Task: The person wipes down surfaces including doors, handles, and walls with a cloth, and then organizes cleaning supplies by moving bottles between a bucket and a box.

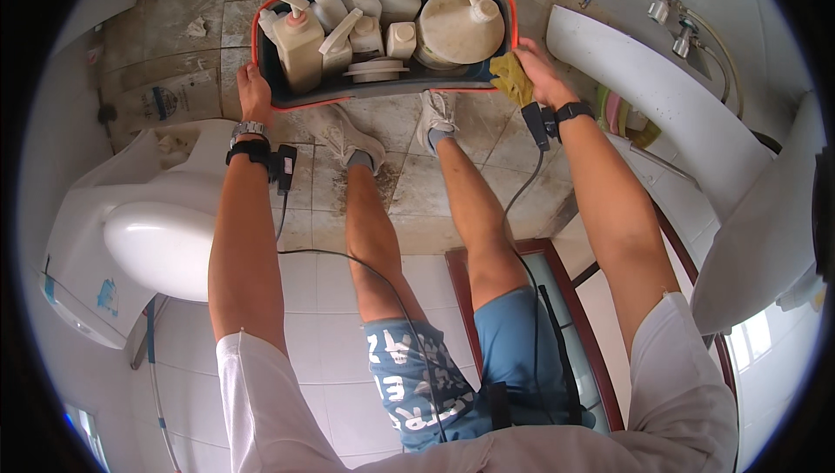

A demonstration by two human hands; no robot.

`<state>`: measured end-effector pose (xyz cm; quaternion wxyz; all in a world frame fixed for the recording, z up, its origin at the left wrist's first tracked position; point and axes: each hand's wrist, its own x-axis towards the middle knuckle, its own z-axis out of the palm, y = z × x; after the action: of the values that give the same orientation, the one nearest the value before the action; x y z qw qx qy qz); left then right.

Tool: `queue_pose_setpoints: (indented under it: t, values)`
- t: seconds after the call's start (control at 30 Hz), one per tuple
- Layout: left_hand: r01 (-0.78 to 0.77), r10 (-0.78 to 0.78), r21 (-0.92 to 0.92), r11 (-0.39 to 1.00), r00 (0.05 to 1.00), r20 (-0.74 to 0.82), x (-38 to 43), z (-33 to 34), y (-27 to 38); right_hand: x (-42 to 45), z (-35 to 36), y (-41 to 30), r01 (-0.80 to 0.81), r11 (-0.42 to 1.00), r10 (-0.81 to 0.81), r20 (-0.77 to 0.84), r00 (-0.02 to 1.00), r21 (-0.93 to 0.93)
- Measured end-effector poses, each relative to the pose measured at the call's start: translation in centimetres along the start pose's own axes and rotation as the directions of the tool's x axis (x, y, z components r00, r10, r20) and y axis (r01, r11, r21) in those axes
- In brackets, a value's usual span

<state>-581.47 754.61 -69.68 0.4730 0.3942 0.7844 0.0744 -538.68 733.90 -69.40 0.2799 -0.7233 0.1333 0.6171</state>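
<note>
My left hand [254,93] grips the left end of a dark plastic bin with an orange rim [515,13]. At the bin's right end, my right hand [543,75] holds a crumpled yellow cloth [511,77] against the rim. Inside the bin are a square pump bottle [299,49] with a pink collar, a big round jug [456,32] with a handle, and several smaller white bottles [401,41]. A round stepped white lid or dish [376,69] lies at the near side. The bin's underside is hidden.
Dirty floor tiles [404,179] lie under my shoes. A toilet [163,244] stands at left, near a printed sack [173,101] on the floor. To the right are a white basin [652,94], valves with hoses [683,39], and colourful items [623,114] below. Cables run from both wrists.
</note>
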Motion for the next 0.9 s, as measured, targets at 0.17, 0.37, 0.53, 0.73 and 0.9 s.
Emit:
queue_pose_setpoints:
  t: [0.17,0.37,0.53,0.73,0.9]
  values:
    - [-0.029,0.021,-0.119,0.992,0.998,-0.067,-2.4,-2.1,2.0,-3.5,0.8,0.0,0.031,0.998,-0.033,0.027,0.999,0.063]
    - [-0.105,0.119,-0.159,0.982,0.99,0.078,-7.2,-8.8,9.3,-12.5,0.3,-1.4,0.084,0.996,-0.084,-0.002,0.996,0.014]
    - [-0.102,0.115,-0.171,0.98,0.991,0.065,-4.5,-10.6,13.7,-12.3,2.9,-5.5,0.112,0.994,-0.112,0.013,0.994,0.005]
    - [-0.137,0.13,-0.157,0.978,0.99,-0.054,-4.2,-9.3,12.7,-10.4,2.8,-5.5,0.142,0.986,-0.135,0.075,0.988,-0.091]
    - [-0.148,0.146,-0.086,0.985,0.989,-0.027,-5.8,-7.4,15.3,-12.1,1.2,-6.2,0.151,0.978,-0.147,0.039,0.988,-0.145]
